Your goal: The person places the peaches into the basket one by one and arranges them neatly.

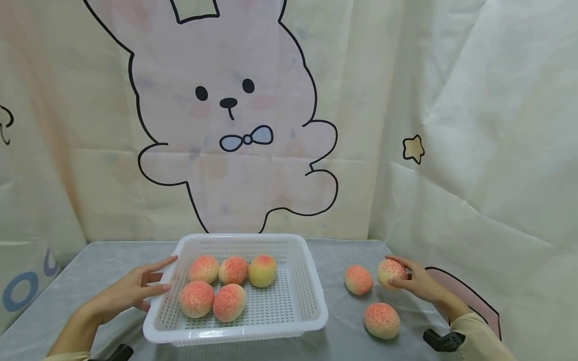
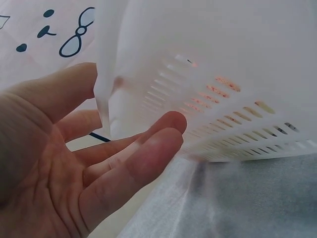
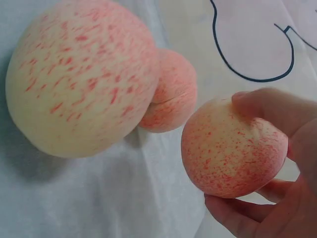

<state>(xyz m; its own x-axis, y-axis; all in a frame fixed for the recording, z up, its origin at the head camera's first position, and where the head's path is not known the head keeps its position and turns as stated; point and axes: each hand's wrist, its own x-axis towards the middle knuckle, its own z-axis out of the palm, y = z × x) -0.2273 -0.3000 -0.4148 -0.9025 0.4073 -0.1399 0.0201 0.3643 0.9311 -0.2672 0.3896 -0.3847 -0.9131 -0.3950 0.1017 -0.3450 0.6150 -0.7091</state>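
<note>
A white plastic basket [image 1: 244, 332] with perforated sides holds several pink-and-yellow peaches [image 1: 229, 303]. At its left side my left hand [image 1: 128, 291] grips the rim; in the left wrist view, the rim [image 2: 103, 106] runs between the thumb side and the fingers [image 2: 153, 153] under it. To the right of the basket, my right hand [image 1: 420, 282] holds a speckled peach [image 1: 390, 273] between thumb and fingers. The right wrist view shows this held peach [image 3: 233, 148] close up. Two other peaches lie near that hand: one on its left [image 1: 358, 280], one nearer the front [image 1: 382, 321].
A grey cloth [image 1: 336, 255] covers the table under the basket and loose peaches. Behind it hangs a pale curtain [image 1: 361, 100] with a cartoon rabbit, and another curtain side [image 1: 496, 150] borders the table at the right.
</note>
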